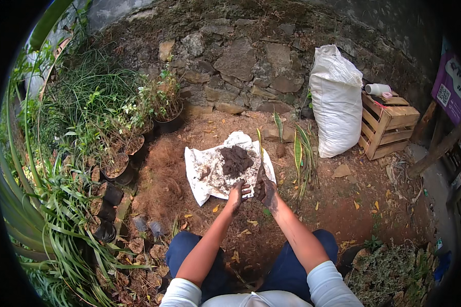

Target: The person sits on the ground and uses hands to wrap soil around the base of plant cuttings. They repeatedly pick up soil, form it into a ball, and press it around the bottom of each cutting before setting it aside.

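My right hand (268, 191), dark with mud, grips the muddy base of an upright snake plant leaf (260, 147). My left hand (238, 193), also muddy, is beside it with its fingers apart and nothing seen in it. Both are over the near edge of a flattened white sack (196, 188), smeared with mud. A mound of dark wet soil (236, 161) lies on the sack, just beyond my left hand. More snake plant leaves (299, 153) lie on the ground to the right of the sack.
Brown fibre (163, 180) lies left of the sack, with potted plants (169, 121) beyond. A full white woven sack (336, 103) stands by the stone wall (238, 57). Beside it is a wooden crate (392, 126) with a white container (376, 89) on top. A flat stone (342, 171) lies at right.
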The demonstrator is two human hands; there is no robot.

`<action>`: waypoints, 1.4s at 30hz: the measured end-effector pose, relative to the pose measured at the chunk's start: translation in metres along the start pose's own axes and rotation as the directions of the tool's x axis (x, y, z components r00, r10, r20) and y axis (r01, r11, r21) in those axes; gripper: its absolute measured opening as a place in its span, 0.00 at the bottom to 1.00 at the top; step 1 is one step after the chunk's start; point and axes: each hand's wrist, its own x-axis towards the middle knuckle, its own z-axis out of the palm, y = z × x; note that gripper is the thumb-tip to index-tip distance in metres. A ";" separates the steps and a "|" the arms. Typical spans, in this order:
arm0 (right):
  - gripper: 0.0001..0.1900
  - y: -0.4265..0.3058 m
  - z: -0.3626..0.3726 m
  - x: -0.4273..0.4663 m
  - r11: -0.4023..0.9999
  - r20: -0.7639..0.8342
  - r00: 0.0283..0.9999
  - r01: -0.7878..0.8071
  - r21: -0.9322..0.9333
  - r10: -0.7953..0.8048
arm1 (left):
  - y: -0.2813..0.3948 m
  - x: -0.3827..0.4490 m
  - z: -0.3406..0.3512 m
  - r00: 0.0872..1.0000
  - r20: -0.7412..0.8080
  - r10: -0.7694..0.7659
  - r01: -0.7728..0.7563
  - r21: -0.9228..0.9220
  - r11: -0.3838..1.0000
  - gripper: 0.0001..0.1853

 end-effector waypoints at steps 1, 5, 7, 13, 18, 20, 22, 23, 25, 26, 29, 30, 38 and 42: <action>0.14 -0.002 0.009 -0.005 1.000 -0.064 0.998 0.001 0.011 0.000 | -0.001 0.002 0.001 1.000 -0.012 -0.004 0.004 0.001 1.000 0.25; 0.18 -0.009 0.003 -0.007 0.977 -0.197 0.959 0.187 -0.103 -0.204 | -0.004 0.001 0.017 0.993 0.077 -0.090 0.081 0.104 0.991 0.29; 0.15 -0.015 0.002 -0.007 0.991 -0.118 0.984 0.130 -0.029 -0.132 | -0.001 -0.002 0.024 0.990 0.105 -0.089 0.078 0.110 0.991 0.29; 0.10 -0.028 -0.009 0.001 0.992 0.086 0.994 0.062 0.108 -0.072 | -0.013 0.018 0.038 0.997 0.081 -0.007 0.005 0.014 1.000 0.31; 0.08 -0.027 0.014 -0.012 0.926 -0.002 0.968 0.239 -0.292 -0.250 | -0.026 0.037 0.027 0.988 0.122 0.098 -0.106 0.056 0.993 0.31; 0.07 -0.019 0.012 -0.012 0.912 -0.113 0.926 0.323 -0.254 -0.360 | -0.042 0.050 0.034 0.988 0.123 0.094 -0.095 0.008 0.995 0.32; 0.08 -0.010 -0.005 -0.004 0.892 -0.216 0.893 0.318 -0.320 -0.396 | -0.049 0.046 0.055 0.962 0.237 0.133 -0.118 -0.075 0.990 0.33; 0.09 -0.006 -0.017 0.000 0.882 -0.270 0.868 0.313 -0.351 -0.416 | -0.046 0.040 0.068 0.964 0.227 0.137 -0.103 -0.153 0.983 0.32; 0.07 0.001 -0.015 -0.001 0.892 -0.192 0.879 0.394 -0.220 -0.436 | -0.051 0.036 0.072 0.974 0.166 0.154 -0.097 -0.308 0.946 0.31; 0.07 0.000 -0.017 -0.002 0.909 -0.189 0.891 0.392 -0.142 -0.414 | -0.062 0.045 0.070 0.972 0.195 0.130 -0.045 -0.390 0.920 0.30; 0.08 -0.023 0.014 -0.024 0.943 -0.313 0.898 0.332 0.020 -0.309 | -0.064 0.041 0.074 0.990 0.112 0.084 -0.070 -0.118 0.990 0.37; 0.09 -0.031 0.013 -0.028 0.946 -0.371 0.881 0.323 0.016 -0.295 | -0.067 0.044 0.078 0.984 0.137 0.114 -0.092 -0.156 0.983 0.34; 0.14 -0.056 -0.042 -0.020 0.941 -0.415 0.861 0.338 0.033 -0.295 | -0.056 0.033 0.095 0.989 0.146 0.034 -0.024 -0.070 0.997 0.34; 0.10 -0.067 -0.040 -0.035 0.953 -0.175 0.974 0.185 0.240 -0.145 | -0.044 0.032 0.090 0.977 0.213 -0.033 0.032 0.005 0.999 0.34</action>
